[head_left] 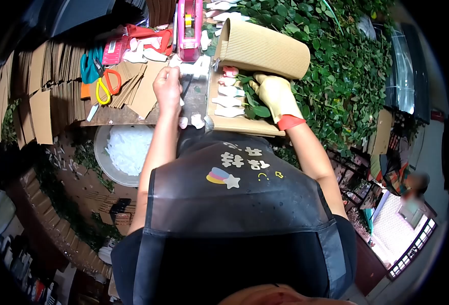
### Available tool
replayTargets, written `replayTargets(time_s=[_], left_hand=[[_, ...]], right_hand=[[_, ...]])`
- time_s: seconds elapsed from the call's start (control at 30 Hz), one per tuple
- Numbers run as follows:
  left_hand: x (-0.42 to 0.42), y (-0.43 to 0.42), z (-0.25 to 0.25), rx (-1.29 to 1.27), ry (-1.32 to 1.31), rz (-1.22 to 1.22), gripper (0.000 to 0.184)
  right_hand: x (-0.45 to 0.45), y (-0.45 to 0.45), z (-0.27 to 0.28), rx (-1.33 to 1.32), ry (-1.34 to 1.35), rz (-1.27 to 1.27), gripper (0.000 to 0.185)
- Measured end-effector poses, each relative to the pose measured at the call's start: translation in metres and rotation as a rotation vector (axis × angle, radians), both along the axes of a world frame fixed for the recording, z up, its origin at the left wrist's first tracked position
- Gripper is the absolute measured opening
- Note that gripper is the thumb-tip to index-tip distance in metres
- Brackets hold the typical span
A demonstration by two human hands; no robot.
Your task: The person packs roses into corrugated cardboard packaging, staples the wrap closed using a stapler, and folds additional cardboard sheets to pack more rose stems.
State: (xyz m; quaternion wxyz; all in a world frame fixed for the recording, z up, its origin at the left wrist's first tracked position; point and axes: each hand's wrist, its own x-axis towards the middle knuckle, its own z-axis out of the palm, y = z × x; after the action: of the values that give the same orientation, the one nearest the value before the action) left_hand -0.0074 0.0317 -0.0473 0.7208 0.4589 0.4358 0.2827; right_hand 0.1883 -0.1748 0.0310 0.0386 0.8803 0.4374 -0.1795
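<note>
My left hand (168, 87), bare, is closed in a fist over the table's front edge, left of the corrugated cardboard sheet (247, 125). What it grips is hidden; a thin dark strip and a bit of white show beside it. My right hand (277, 95), in a pale yellow glove with a red cuff, is closed at the leafy rose stems (255, 108) on the sheet. Pink rose heads (229, 72) lie left of it, with several white-sleeved flower heads (229, 101) in a row below. The sheet's far part curls over as a roll (265, 48).
A pink tape dispenser (189, 33) stands behind. Orange-and-yellow scissors (106, 86) and teal scissors (91, 66) lie on cardboard pieces (59, 104) at left. A tub (101, 155) of white sleeves sits below the table. Leafy stems (341, 76) are heaped at right.
</note>
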Motion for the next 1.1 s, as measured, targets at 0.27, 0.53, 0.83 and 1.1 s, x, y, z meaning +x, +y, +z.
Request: replayTargets(time_s=[0.27, 0.53, 0.83, 1.1], left_hand=[[-0.019, -0.03, 0.018, 0.373, 0.368, -0.598, 0.035], [0.019, -0.045, -0.008, 0.311, 0.234, -0.735, 0.035], [0.001, -0.053, -0.029, -0.024, -0.052, -0.333, 0.022], [-0.061, 0.007, 0.005, 0.244, 0.376, -0.686, 0.02]], right_hand=[[-0.031, -0.009, 0.097, 0.347, 0.182, -0.037, 0.035], [-0.028, 0.003, 0.007, 0.065, -0.005, 0.209, 0.024], [-0.03, 0.007, -0.017, 0.058, -0.111, 0.295, 0.019], [-0.038, 0.004, 0.065, 0.172, 0.067, 0.217, 0.028]])
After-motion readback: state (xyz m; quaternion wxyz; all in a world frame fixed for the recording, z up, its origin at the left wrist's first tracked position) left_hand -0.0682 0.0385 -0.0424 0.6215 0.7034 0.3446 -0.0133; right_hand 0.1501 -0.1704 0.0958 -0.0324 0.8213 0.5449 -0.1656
